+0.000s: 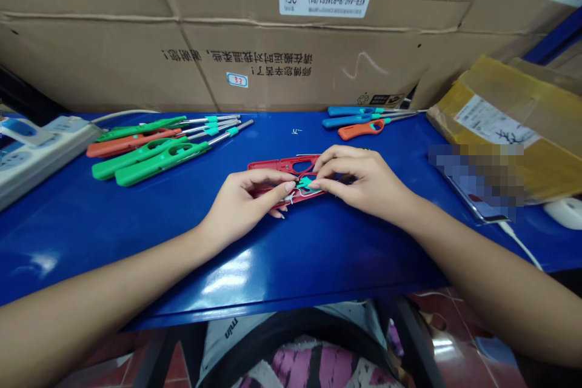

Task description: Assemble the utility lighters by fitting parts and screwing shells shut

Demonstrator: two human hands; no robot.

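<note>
An opened red lighter shell (pixel 295 197) is held over the middle of the blue table, with a teal trigger (pixel 305 183) and a thin white wire in it. My left hand (pixel 248 197) grips the shell's left end, thumb on top and fingertips underneath. At the right, my right hand (pixel 359 176) pinches the teal trigger between thumb and fingers; its exact contact is partly hidden. Just behind lies the other red shell half (pixel 277 165), hollow side up, partly covered by my right fingers.
Several green and red long-nosed lighters (pixel 159 163) lie at the left beside a white power strip (pixel 40 145). Blue and orange lighters (pixel 361 128) are at the back right. A phone (pixel 473 185) on a cable lies before a taped carton (pixel 536 115). A large cardboard box (pixel 113 66) stands behind.
</note>
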